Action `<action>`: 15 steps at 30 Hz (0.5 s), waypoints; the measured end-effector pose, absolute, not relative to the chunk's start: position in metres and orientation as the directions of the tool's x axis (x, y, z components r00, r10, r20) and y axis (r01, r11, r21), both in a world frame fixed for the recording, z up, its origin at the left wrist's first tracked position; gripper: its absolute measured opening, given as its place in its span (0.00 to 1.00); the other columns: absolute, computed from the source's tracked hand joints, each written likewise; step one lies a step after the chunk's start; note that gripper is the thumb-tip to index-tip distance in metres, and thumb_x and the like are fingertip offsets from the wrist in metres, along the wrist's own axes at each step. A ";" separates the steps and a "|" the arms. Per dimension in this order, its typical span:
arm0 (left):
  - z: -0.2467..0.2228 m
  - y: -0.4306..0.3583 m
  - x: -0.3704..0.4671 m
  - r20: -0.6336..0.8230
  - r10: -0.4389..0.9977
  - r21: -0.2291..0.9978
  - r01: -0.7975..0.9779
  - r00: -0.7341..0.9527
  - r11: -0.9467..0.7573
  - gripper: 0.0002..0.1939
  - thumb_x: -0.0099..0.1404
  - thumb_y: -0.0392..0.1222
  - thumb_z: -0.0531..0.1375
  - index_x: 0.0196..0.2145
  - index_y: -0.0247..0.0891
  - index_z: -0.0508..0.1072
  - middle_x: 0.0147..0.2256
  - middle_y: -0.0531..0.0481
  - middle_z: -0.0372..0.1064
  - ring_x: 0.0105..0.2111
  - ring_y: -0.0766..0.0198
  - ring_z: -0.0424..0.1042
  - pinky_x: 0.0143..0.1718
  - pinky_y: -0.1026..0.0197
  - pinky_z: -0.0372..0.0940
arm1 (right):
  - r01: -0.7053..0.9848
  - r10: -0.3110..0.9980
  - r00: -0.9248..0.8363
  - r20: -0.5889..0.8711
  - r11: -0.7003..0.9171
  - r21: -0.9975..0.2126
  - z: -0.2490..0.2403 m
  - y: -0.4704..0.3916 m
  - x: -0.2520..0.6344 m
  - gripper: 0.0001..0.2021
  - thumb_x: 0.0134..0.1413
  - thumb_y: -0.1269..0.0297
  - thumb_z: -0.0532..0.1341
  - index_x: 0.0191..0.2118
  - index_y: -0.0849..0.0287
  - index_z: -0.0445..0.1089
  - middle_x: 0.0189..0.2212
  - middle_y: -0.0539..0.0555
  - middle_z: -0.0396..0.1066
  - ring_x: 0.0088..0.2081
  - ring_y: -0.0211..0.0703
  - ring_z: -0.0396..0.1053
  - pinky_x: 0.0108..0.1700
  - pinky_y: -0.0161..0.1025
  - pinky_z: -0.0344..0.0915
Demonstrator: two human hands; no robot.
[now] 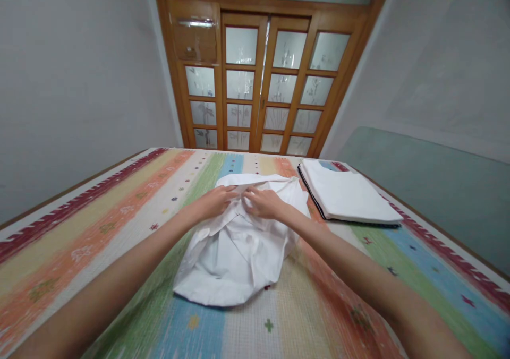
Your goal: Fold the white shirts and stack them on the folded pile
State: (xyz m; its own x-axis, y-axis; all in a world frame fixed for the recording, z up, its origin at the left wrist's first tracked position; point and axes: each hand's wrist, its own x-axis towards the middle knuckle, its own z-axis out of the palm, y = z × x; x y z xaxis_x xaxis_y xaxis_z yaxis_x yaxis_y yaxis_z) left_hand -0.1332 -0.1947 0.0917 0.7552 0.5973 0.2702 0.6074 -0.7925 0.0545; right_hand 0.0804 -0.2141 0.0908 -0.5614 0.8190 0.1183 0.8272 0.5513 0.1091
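Forearms (119, 284) lead me to the left hand (217, 201) and right hand (265, 202), fingers pinching white cloth (239, 258) on the striped cover (135, 205); light and limp, I judge, best held by its far folds.

Crumpled cloth (239, 258) lies on the middle of the bedspread (131, 210); folded stack (350, 194) rests on the same bedspread, right of the cloth; doors (258, 93) stand behind, beyond the far edge
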 end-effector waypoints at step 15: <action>0.096 -0.214 -0.204 0.456 0.836 -0.089 0.950 0.306 -0.299 0.32 0.53 0.23 0.47 0.57 0.29 0.63 0.61 0.36 0.55 0.50 0.45 0.67 0.51 0.45 0.63 | 0.935 0.919 -0.339 0.201 0.307 0.176 0.098 -0.219 0.166 0.16 0.61 0.73 0.49 0.48 0.59 0.70 0.42 0.62 0.72 0.42 0.51 0.69 0.43 0.42 0.61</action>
State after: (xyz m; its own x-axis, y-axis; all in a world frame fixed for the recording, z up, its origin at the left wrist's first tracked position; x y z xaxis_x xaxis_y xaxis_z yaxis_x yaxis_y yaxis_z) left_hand -0.2038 -0.2138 0.0962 0.3062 0.8357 0.4558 0.9500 -0.2993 -0.0895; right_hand 0.1661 -0.2190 0.0979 -0.3394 0.9188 0.2015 0.9353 0.3069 0.1760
